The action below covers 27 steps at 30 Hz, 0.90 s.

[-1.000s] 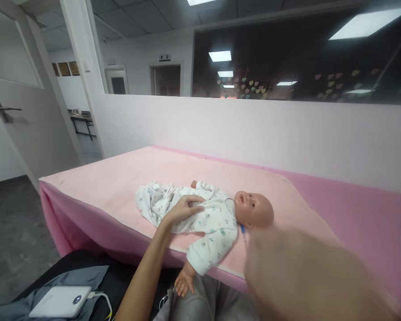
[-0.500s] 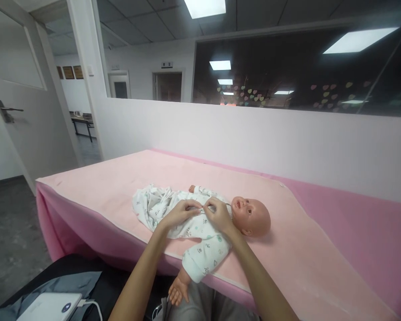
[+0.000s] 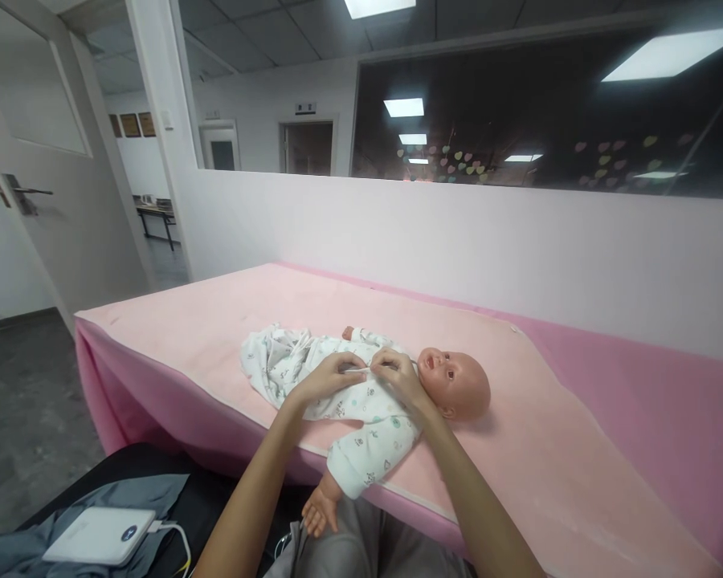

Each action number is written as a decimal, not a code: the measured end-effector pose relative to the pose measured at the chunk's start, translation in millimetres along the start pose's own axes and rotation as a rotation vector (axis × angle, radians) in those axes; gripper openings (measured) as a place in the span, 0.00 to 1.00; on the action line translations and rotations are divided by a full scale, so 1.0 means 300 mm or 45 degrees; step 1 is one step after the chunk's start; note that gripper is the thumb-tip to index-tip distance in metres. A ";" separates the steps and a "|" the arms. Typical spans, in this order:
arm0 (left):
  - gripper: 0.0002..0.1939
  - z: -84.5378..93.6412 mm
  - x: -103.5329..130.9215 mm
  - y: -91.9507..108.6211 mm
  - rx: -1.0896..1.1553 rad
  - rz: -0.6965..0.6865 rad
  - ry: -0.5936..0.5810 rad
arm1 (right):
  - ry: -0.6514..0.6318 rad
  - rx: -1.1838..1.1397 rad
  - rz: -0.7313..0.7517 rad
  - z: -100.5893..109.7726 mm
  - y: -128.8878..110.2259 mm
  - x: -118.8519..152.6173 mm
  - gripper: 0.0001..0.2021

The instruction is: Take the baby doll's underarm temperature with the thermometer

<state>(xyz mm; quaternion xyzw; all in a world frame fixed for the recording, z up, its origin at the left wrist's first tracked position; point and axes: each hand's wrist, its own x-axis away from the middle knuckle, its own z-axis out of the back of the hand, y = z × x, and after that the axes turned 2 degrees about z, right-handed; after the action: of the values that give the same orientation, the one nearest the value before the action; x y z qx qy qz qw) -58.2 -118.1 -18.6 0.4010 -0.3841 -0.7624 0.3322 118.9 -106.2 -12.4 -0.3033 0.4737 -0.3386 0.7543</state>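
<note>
A baby doll lies on its back, head to the right, in a white printed baby outfit. My left hand rests over the doll's chest, thumb and fingers pinched on a thin white tie. Close beside it, my right hand is also closed in a pinch at the chest, at the tie's other end. The fingertips partly hide what they grip. One doll arm hangs over the table's near edge, and the outfit's leg end is bunched at the left.
The doll lies on a pink padded cover over a table against a white wall. At lower left, a white power bank with a cable sits on grey cloth. An open door stands at the left, and a window is above the wall.
The white tie between my hands now shows more plainly, stretched between the fingertips. My hands stay at the doll's chest; the view has shifted slightly.
</note>
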 end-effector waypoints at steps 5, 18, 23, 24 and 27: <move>0.15 0.036 0.005 -0.014 -0.046 -0.039 0.073 | 0.018 -0.083 -0.016 0.006 -0.026 0.002 0.08; 0.11 0.126 0.117 -0.062 -0.315 -0.009 0.197 | 0.045 -0.154 -0.113 0.009 -0.052 0.006 0.07; 0.11 0.132 0.118 -0.072 -0.204 0.011 0.140 | 0.045 -0.126 -0.120 0.007 -0.054 0.007 0.07; 0.12 0.133 0.118 -0.074 -0.198 0.026 0.148 | 0.046 -0.125 -0.122 0.006 -0.054 0.007 0.07; 0.13 0.130 0.115 -0.079 -0.209 0.065 0.181 | 0.048 -0.124 -0.131 0.004 -0.055 0.009 0.07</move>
<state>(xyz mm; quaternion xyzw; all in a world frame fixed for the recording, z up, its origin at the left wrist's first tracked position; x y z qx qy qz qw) -112.4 -122.3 -36.3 0.4155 -0.3060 -0.7523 0.4096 117.1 -117.9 -0.6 -0.3573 0.4876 -0.3589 0.7111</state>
